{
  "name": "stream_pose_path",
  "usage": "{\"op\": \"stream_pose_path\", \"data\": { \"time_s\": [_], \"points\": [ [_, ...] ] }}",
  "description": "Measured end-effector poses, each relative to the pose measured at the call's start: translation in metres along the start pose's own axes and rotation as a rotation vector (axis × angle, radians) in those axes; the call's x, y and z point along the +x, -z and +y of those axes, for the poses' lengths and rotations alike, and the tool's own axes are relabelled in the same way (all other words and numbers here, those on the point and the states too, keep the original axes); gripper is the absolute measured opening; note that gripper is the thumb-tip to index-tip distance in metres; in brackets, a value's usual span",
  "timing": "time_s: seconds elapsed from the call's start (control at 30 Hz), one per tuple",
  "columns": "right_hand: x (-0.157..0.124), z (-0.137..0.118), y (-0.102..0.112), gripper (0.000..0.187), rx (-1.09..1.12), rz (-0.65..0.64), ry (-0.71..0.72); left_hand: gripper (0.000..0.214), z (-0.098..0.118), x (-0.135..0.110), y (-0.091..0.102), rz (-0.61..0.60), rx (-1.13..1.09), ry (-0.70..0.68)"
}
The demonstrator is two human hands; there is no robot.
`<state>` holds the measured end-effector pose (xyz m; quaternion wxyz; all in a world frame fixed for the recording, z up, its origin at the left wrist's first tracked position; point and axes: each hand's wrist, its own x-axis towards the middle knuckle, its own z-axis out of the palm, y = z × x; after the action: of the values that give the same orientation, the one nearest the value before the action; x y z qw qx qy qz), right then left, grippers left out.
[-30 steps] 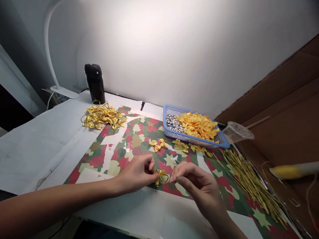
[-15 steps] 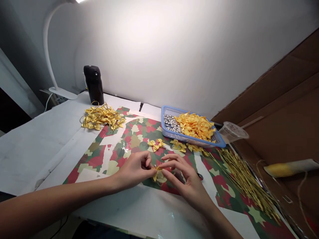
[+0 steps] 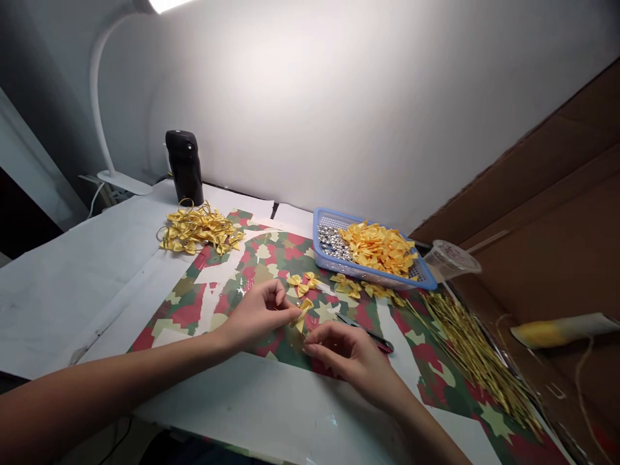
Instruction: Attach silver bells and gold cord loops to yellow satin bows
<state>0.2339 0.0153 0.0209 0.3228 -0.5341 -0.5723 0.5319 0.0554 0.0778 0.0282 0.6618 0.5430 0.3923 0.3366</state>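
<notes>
Where the left hand (image 3: 256,316) meets a yellow bow (image 3: 303,314), knot hidden

The left hand (image 3: 259,316) pinches, fingertips together, while the right hand (image 3: 346,358) curls loosely nearby.

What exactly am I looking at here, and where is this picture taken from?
There is no machine here: one camera worn on a person's head looks down at their two bare hands. The left hand pinches a small yellow ribbon bow in its fingertips, and the right hand rests just below it. On the red-and-green patterned paper lie more bows and a slim dark-handled tool. Behind them, a blue basket holds silver beads and loose bows. A heap of bows with gold loops sits to the left, thin gold strips to the right.
</notes>
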Motion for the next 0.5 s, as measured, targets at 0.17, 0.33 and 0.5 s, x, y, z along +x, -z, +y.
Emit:
{"op": "stream_pose_path", "data": {
  "time_s": [0.17,0.33,0.5],
  "points": [
    [0.001,-0.002,0.021,0.032,0.115,0.164,-0.015,0.044,0.010,0.002,0.003,0.071,-0.056,0.105],
    [0.000,0.000,0.040,0.029,0.258,0.225,-0.037,0.045,0.011,0.003,0.003,0.039,-0.078,0.156],
    [0.004,-0.003,0.028,0.034,0.487,0.328,-0.004,0.044,0.007,0.002,0.001,-0.020,-0.097,0.159]
  ]
}}
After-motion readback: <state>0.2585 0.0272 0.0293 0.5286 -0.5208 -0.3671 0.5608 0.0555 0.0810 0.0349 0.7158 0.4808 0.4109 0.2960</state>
